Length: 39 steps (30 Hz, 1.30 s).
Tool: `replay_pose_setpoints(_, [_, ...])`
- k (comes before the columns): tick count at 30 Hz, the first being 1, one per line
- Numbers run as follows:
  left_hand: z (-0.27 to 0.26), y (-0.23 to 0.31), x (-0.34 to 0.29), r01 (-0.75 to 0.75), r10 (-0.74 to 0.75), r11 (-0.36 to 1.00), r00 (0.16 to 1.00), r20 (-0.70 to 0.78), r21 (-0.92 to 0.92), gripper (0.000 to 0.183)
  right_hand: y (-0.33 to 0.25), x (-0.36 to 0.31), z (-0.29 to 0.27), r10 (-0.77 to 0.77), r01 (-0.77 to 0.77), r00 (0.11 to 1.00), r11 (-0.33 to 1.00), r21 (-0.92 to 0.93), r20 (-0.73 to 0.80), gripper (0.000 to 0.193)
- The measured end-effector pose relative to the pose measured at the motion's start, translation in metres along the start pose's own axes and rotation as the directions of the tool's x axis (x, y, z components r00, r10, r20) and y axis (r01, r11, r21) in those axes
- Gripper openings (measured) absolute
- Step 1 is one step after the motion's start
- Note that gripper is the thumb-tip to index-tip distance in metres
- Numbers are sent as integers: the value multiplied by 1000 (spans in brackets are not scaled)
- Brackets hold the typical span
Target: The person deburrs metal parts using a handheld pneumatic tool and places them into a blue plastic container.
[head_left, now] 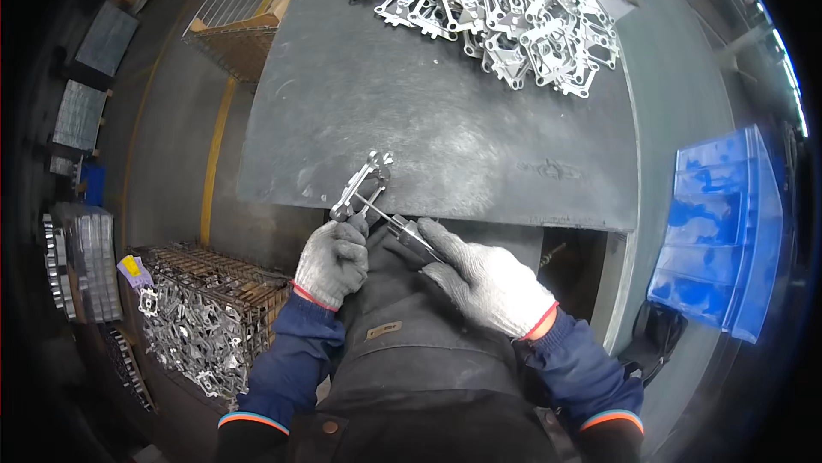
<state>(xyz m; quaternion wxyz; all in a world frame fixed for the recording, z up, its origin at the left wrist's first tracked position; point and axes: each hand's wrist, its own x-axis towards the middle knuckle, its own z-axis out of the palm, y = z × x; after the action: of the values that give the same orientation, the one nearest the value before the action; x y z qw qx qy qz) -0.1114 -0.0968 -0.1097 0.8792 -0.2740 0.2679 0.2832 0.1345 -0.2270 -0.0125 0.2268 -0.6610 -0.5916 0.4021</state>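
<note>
In the head view, the person's gloved left hand point(332, 262) is curling into a closed fist around the lower end of a metal bracket point(353, 188). The bracket is tilting up and away from the glove, and its far end is showing over the near edge of the dark worktop point(342, 112); whether it is touching the surface cannot be told.

The gloved right hand point(488, 279) is closing only partway, its fingers and thumb lying fairly straight along a hand tool point(413, 240) with a thick body and a thin shaft. The shaft is pointing toward the bracket's open frame; whether its tip is making contact cannot be made out.

A heap of silvery brackets point(514, 14) is lying at the worktop's far end. A wire basket point(214, 259) holding more metal parts is standing to the left, and a blue bin point(753, 232) is sitting to the right.
</note>
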Motion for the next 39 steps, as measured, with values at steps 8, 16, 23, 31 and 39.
replay_pose_setpoints(8, [9, -1, -2, -64, 69, 996, 994, -90, 64, 23, -19, -1, -15, 123, -119, 992, 989, -93, 39, 55])
replay_pose_setpoints(16, [-5, 15, 4, -21, 24, 999, 996, -90, 35, 23, -24, -3, -13, 100, -99, 993, 995, -30, 63, 51])
replay_pose_setpoints(23, [2, 8, 1, -35, 43, 996, 995, -92, 84, 23, -21, -4, -9, 88, -88, 996, 996, -5, 18, 53])
replay_pose_setpoints(31, [1, 9, 5, -45, 53, 995, 995, -81, 92, 22, -13, -1, -1, 72, -73, 997, 994, 81, 18, 53])
replay_pose_setpoints(39, [8, -6, -11, -267, 273, 809, 960, 69, 523, 25, -11, -15, -15, 128, -133, 991, 983, 126, 42, 66])
